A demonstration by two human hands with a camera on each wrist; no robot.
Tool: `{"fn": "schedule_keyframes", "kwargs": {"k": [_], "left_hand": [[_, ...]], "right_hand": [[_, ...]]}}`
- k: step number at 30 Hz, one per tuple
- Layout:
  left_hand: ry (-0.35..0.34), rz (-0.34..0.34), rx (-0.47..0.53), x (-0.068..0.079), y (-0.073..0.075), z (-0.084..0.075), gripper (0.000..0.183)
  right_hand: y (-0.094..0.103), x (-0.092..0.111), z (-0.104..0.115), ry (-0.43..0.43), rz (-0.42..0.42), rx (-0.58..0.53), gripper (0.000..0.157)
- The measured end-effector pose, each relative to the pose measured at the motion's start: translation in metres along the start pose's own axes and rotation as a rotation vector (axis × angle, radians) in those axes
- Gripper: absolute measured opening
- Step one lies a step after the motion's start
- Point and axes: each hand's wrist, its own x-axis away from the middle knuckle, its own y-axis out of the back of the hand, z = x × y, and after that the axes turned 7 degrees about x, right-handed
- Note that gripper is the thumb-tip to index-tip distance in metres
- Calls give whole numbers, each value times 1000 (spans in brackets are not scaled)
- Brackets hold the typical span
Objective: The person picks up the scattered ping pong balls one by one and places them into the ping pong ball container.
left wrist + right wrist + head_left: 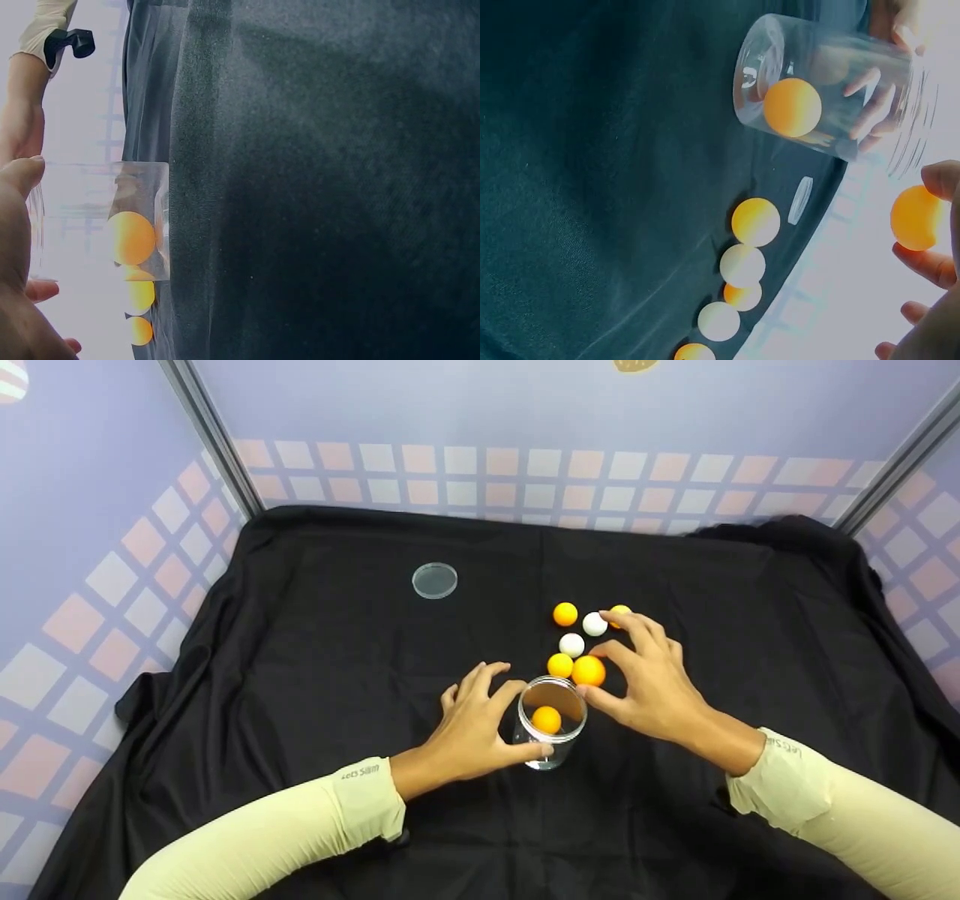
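My left hand [472, 731] holds a clear jar [840, 67] near its open rim, thumb on the near side and fingers on the far left. The jar stands upright on the black cloth. One orange ping-pong ball [546, 720] lies at its bottom, also visible through the wall in the left wrist view. Between thumb and index finger, my right hand [652, 682] pinches another orange ping-pong ball [589, 671]. That ball is raised just beyond the jar's right rim, and the other fingers of this hand are spread.
Behind the jar, two white balls [571, 645] and three orange balls [565, 614] lie loosely grouped on the cloth; right fingers partly cover the farthest right one. A round clear lid [435, 580] lies farther back left. Patterned panels [502, 472] enclose the black-covered table [337, 607].
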Motion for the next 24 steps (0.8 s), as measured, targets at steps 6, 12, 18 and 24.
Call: {"fn": "schedule_keyframes", "kwargs": {"k": [6, 12, 18, 24], "left_hand": [[-2, 5, -5, -1, 0, 1, 78], [-6, 0, -7, 0, 0, 0, 78], [-6, -5, -13, 0, 0, 0, 78], [-8, -7, -13, 0, 1, -1, 77]], "right_hand": [[1, 0, 6, 35, -14, -2, 39], [1, 1, 9, 47, -17, -6, 39], [1, 1, 12, 71, -20, -15, 40], [1, 4, 17, 103, -12, -11, 43]]}}
